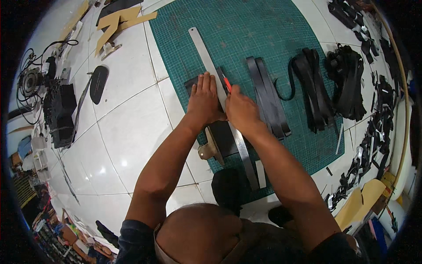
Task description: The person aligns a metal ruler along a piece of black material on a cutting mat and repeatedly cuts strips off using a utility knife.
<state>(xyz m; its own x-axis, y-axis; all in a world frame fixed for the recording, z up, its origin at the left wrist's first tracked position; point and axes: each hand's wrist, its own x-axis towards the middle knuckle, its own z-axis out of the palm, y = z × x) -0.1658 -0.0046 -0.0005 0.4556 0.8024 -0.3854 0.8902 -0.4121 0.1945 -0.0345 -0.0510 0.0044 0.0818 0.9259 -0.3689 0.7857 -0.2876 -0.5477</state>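
My left hand [204, 99] lies flat with its fingers stretched out, pressing on a long steel ruler [203, 48] and the black strip of material [226, 138] beneath it. The ruler runs at a slant across the green cutting mat [272, 26]. In my right hand [241, 112] is a red cutter knife [227, 83], held closed-fingered against the ruler's right edge. Its blade end is too small to make out. A narrow dark strip shows just beyond the knife. Near my left wrist, a large metal bulldog clip [211, 149] sits at the black material's edge.
Right of my hands lie several cut black strips [267, 97], then bundled black straps [313, 90] and another bundle [345, 81]. Black scraps [369, 145] pile up at the far right. Left on the white tiles are a dark oval piece [99, 84], brown card pieces [118, 22] and a black stack [61, 112].
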